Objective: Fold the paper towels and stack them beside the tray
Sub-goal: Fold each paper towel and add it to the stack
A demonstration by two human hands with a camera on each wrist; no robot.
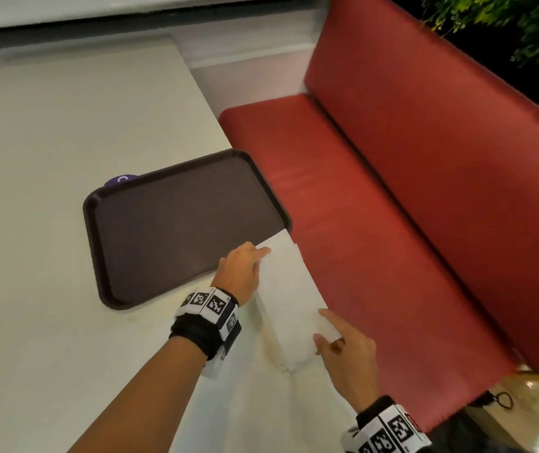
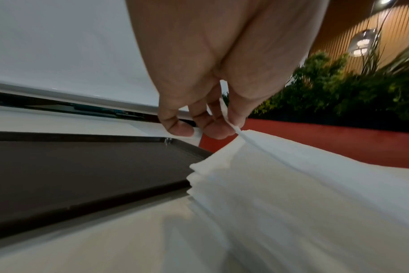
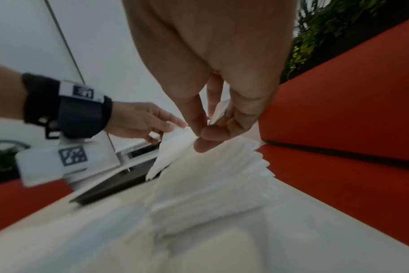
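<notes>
Head: stack of paper towels (image 1: 289, 299) on table (image 1: 65, 158), just right of tray (image 1: 176, 220).

Left wrist: left hand (image 2: 199, 118) pinching top sheet's far edge.

Right wrist: right hand (image 3: 213, 129) pinching near corner. Thin, limp, probably tear-prone; best gripped at corners.

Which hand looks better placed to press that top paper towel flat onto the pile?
Probably the left hand: it pinches the top paper towel at the far end, over the pile beside the tray. The right hand pinches the near corner, at the table edge.
</notes>
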